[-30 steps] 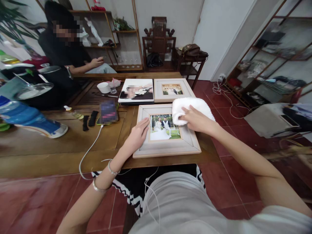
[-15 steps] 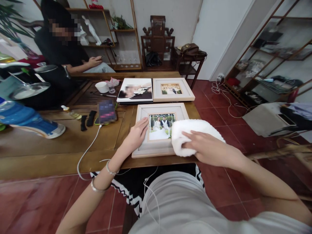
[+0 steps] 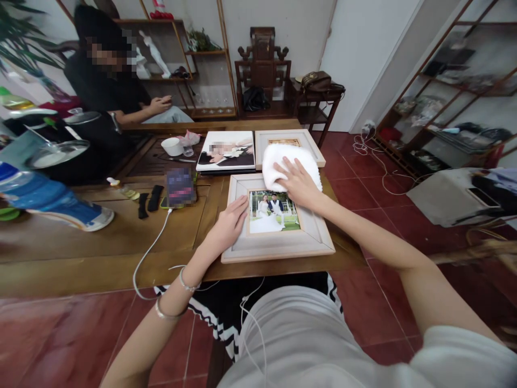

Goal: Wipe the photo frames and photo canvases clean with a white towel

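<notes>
A pale wooden picture frame (image 3: 278, 245) with a wedding photo lies flat on the wooden table (image 3: 100, 237) in front of me. My left hand (image 3: 228, 226) rests flat on the frame's left border, fingers stretched out. My right hand (image 3: 297, 183) presses a white fluffy cloth (image 3: 283, 159) onto the frame's top edge, fingers spread over the cloth. The cloth partly covers a second, smaller frame (image 3: 311, 148) behind.
A photo album (image 3: 228, 151) lies beside the second frame. A phone (image 3: 180, 186) on a white charging cable (image 3: 149, 250), black bands, a white cup (image 3: 172, 145) and a blue bottle (image 3: 52, 199) sit at left. Another person (image 3: 113, 86) sits across the table.
My right hand has swept the cloth from the frame's lower right corner up to its top edge. The left hand has stayed on the left border.
</notes>
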`<state>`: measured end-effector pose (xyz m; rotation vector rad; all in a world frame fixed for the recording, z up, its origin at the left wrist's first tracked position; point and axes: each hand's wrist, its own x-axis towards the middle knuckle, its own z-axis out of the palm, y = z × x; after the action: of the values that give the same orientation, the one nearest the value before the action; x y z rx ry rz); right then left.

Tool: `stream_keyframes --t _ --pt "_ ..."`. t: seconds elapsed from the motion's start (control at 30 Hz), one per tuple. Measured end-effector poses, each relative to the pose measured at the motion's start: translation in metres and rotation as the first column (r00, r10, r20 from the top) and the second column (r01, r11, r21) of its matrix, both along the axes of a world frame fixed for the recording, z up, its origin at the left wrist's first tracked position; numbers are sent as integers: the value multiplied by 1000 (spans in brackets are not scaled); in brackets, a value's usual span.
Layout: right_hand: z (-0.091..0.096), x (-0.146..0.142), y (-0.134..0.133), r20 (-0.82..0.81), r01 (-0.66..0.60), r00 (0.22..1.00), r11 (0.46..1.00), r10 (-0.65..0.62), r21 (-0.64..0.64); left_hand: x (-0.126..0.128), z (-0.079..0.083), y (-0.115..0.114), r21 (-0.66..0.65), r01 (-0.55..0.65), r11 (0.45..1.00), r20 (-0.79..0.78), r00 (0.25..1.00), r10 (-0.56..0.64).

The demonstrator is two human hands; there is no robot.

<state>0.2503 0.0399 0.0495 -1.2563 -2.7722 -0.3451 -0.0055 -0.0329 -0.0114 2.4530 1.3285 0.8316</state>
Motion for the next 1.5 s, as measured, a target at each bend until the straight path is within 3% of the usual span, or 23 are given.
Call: stream_keyframes --t 0.17,0.33,0.47,0.6,0.77,0.87,1.0,1.13,1.27,1.4,1.5 --pt "-2 -2 -23 70 35 997 991 -26 -129 0 -1 1 -9 3 1000 2 1000 -3" --pt "19 4 -78 174 2 983 957 51 -291 0 -2 1 -5 12 1000 12 1000 -11" --pt "39 7 -126 182 -95 964 894 192 -438 1 -2 0 -8 13 1000 20 1000 -12" --pt "46 9 -151 96 -188 958 844 271 -502 1 -1 -1 -10 7 1000 11 1000 -6" --pt "25 2 -135 35 -90 993 906 114 -415 1 1 -1 -7 19 1000 6 1000 -19" --pt "8 -2 -99 12 14 1000 958 -11 -285 0 1 0 -17 27 999 7 1000 -27" --pt "-2 -5 -41 -43 80 995 988 -86 -136 0 1 0 -26 27 999 18 999 -27" --pt "-2 -9 -8 -44 83 995 990 -88 -114 1 2 -1 -38 14 999 24 1000 -14" --pt "1 -10 -25 -4 50 999 980 -51 -192 2 2 -1 -30 8 1000 28 1000 -8" --pt "16 -4 -76 65 -24 997 944 48 -328 2 0 -1 -16 3 1000 24 1000 -2" --pt "34 5 -116 43 -171 976 874 213 -455 2 -1 -1 -10 4 1000 32 999 -4"
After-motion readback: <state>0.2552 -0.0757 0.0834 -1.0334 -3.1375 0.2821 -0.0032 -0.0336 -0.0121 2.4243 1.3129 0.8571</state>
